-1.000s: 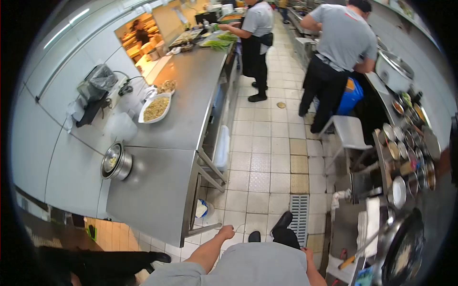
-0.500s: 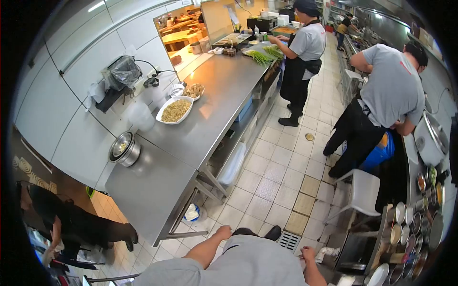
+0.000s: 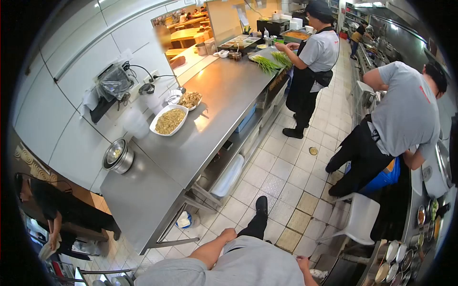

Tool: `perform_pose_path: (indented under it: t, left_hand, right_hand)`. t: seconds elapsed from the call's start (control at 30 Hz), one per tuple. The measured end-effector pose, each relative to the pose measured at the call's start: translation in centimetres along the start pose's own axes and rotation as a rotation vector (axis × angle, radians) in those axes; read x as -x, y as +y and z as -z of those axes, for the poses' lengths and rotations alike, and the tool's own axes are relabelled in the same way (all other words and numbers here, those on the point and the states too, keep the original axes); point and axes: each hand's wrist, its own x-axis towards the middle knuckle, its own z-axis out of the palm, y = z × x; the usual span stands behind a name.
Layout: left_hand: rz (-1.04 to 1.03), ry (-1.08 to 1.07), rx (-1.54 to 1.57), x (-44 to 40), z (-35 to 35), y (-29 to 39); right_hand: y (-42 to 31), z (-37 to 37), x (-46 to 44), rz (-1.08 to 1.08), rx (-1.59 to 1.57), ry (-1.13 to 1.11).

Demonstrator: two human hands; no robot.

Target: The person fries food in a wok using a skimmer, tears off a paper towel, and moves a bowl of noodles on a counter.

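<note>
My left hand (image 3: pixel 229 234) is closed in front of my grey shirt, near the corner of the steel table; its palm side is hidden, and I cannot make out anything in it. Low at my right side is my right hand (image 3: pixel 303 263), small in view, with its fingers too unclear to read. Neither hand touches the table (image 3: pixel 157 195). On that table stand a white dish of chopped food (image 3: pixel 170 121), a second dish of brown pieces (image 3: pixel 190 99) and some nested metal bowls (image 3: pixel 118 156).
One person (image 3: pixel 312 66) stands at the table's far end by green stalks (image 3: pixel 265 63). Another person (image 3: pixel 400 105) bends over the right counter, near a blue bin (image 3: pixel 381 178) and white stool (image 3: pixel 358 219). A person in black (image 3: pixel 62 205) is at lower left. A bucket (image 3: pixel 183 219) sits under the table.
The view has swung to the right and moved forward. My feet have shifted in a step. The person at the right bends lower, and the pan at lower right has left the view.
</note>
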Motion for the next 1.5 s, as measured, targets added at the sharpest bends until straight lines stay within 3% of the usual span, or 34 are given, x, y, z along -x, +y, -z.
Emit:
perform_pose_path:
  t: [0.07, 0.17, 0.23, 0.37, 0.53, 0.67, 0.77, 1.03, 1.1, 1.23, 1.37, 1.5]
  left_hand:
    - [0.014, -0.04, -0.008, -1.4, 1.1, 1.2]
    - [-0.032, -0.088, -0.046, -5.0, 2.9, 3.5]
    - [-0.059, -0.112, -0.114, -7.4, 4.9, 5.3]
    - [-0.147, 0.005, 0.006, -12.9, 9.3, 8.4]
    - [-0.183, 0.067, 0.126, -17.0, 17.0, 13.7]
    - [-0.2, 0.184, 0.216, -19.0, 22.0, 15.6]
    - [-0.243, 0.291, 0.272, -19.5, 25.2, 16.2]
    - [-0.375, 0.728, 0.539, -15.1, 35.3, 21.4]
    - [-0.343, 0.861, 0.608, -13.2, 38.3, 23.0]
    - [-0.211, 1.237, 0.576, -12.1, 42.0, 22.8]
    - [0.172, 1.576, 0.374, -10.3, 43.5, 20.2]
    - [0.491, 1.739, 0.265, -10.2, 43.6, 16.4]
  right_hand:
    - [5.2, -2.1, -4.4, 0.115, 0.162, 0.076]
    - [3.7, -0.8, -6.8, -0.057, 0.145, 0.089]
    - [4.3, -0.2, -9.0, -0.031, 0.135, 0.078]
    - [-2.0, 2.5, -12.7, -0.032, 0.085, 0.168]
    - [-19.6, 7.9, -15.7, -0.108, 0.047, 0.008]
    - [-24.3, 7.4, -23.0, -0.106, -0.232, -0.029]
    - [-27.4, 7.0, -27.1, 0.029, -0.218, 0.008]
    - [-34.1, 6.7, -33.9, 0.17, 0.342, 0.092]
    - [-35.3, 6.5, -36.6, 0.189, 0.349, 0.063]
    - [-41.9, 7.5, -40.5, 0.498, 0.52, -0.025]
    - [-48.2, 6.8, -46.1, 0.726, 0.508, -0.081]
    - [-55.7, 6.5, -49.0, 0.881, 0.375, -0.041]
